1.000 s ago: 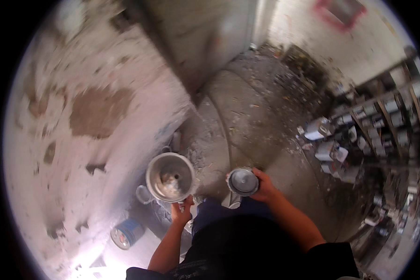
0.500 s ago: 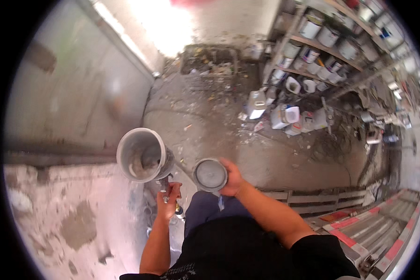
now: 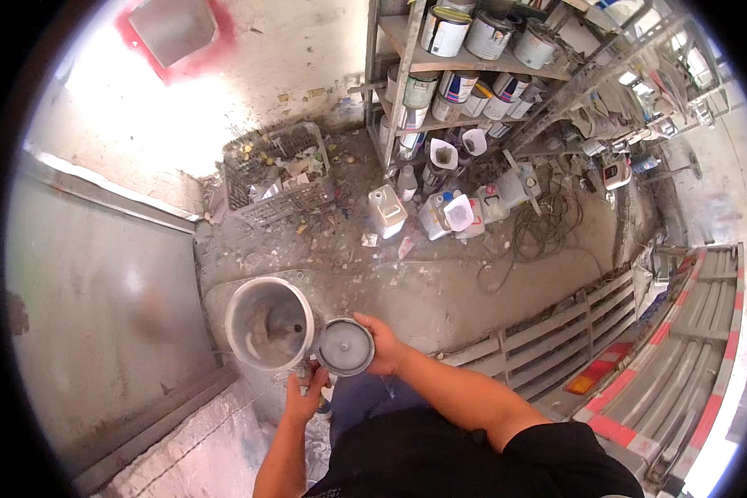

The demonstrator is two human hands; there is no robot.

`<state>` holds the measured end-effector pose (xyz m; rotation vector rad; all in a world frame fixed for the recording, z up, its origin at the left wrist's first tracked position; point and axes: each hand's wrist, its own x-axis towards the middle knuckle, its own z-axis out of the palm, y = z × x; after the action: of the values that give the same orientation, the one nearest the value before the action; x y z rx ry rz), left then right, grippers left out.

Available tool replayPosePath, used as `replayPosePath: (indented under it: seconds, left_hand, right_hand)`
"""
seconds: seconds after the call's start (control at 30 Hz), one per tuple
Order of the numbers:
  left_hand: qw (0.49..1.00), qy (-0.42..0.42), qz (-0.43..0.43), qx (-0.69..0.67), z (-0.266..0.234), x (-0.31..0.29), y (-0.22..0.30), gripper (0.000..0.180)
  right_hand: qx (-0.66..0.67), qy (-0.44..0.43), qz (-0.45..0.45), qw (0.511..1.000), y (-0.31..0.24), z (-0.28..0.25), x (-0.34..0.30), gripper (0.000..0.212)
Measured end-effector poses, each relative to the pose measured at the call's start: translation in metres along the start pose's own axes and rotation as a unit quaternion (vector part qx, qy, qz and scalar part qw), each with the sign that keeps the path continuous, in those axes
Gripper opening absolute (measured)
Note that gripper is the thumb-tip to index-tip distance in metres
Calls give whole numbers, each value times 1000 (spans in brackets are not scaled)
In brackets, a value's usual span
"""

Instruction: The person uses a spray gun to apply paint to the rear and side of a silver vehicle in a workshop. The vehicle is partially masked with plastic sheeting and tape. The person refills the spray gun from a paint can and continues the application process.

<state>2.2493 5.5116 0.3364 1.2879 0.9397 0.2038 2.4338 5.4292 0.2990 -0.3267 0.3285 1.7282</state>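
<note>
My left hand [image 3: 305, 400] is closed around a metal spray gun [image 3: 305, 378], mostly hidden by the fingers. Above it sits the gun's wide grey plastic cup [image 3: 245, 325], uncovered, with a dark hole at its bottom and grey residue on the inner wall. My right hand [image 3: 383, 349] grips a round grey lid [image 3: 345, 347] by its right edge. The lid faces up, showing a raised rim and a small central nub. Its left edge is right beside the cup's rim, and I cannot tell if they touch.
Ahead, a littered plastic crate [image 3: 278, 178] stands by the wall. Shelves [image 3: 485, 65] hold several paint cans. Jugs [image 3: 388, 211] and a coiled cable [image 3: 544, 228] lie on the dusty floor. A grey panel [image 3: 116, 307] is at left, a slatted metal frame [image 3: 548, 336] at right.
My view has swung to the right, bringing the crate and shelves further in. The lid has come closer to the cup, and its central nub now shows. Both hands keep their hold.
</note>
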Motion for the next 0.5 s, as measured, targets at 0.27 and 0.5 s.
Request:
replayPosePath:
  seconds: [0.27,0.5]
  left_hand:
    - [994,42,-97,39,-7,92,25,21]
    - [979,182,-76,55,0,170,-43,17]
  right_hand:
    - [0,51,18,999,-59,-29,70,56]
    - [-309,313,-32,898,-156,-165,115,46]
